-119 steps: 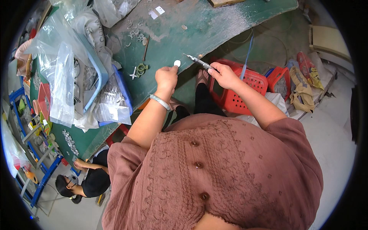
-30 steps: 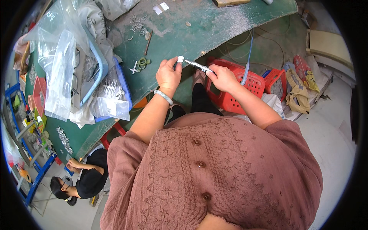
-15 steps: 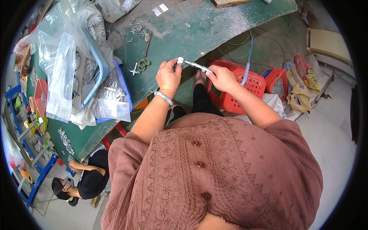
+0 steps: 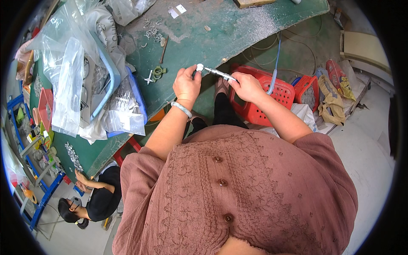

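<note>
Just off the edge of the green table, my left hand pinches a small white piece between thumb and fingers. My right hand is closed round the rear of a slim silver handheld grinder, its tip pointing left and meeting the white piece; whether it touches cannot be made out. A pale blue hose runs up near my right hand. On the table left of my hands lie a green ring-shaped piece, a small silvery cross-shaped part and a thin brown rod.
The green table carries white dust and small curved bits. A blue tray with plastic bags stands at left. Below the table edge are a red perforated basket and a smaller red bin. A co-worker sits lower left.
My hands, the white piece and the grinder hold nearly the same place. The co-worker's hands have shifted slightly upward, toward the small silvery parts on the table.
</note>
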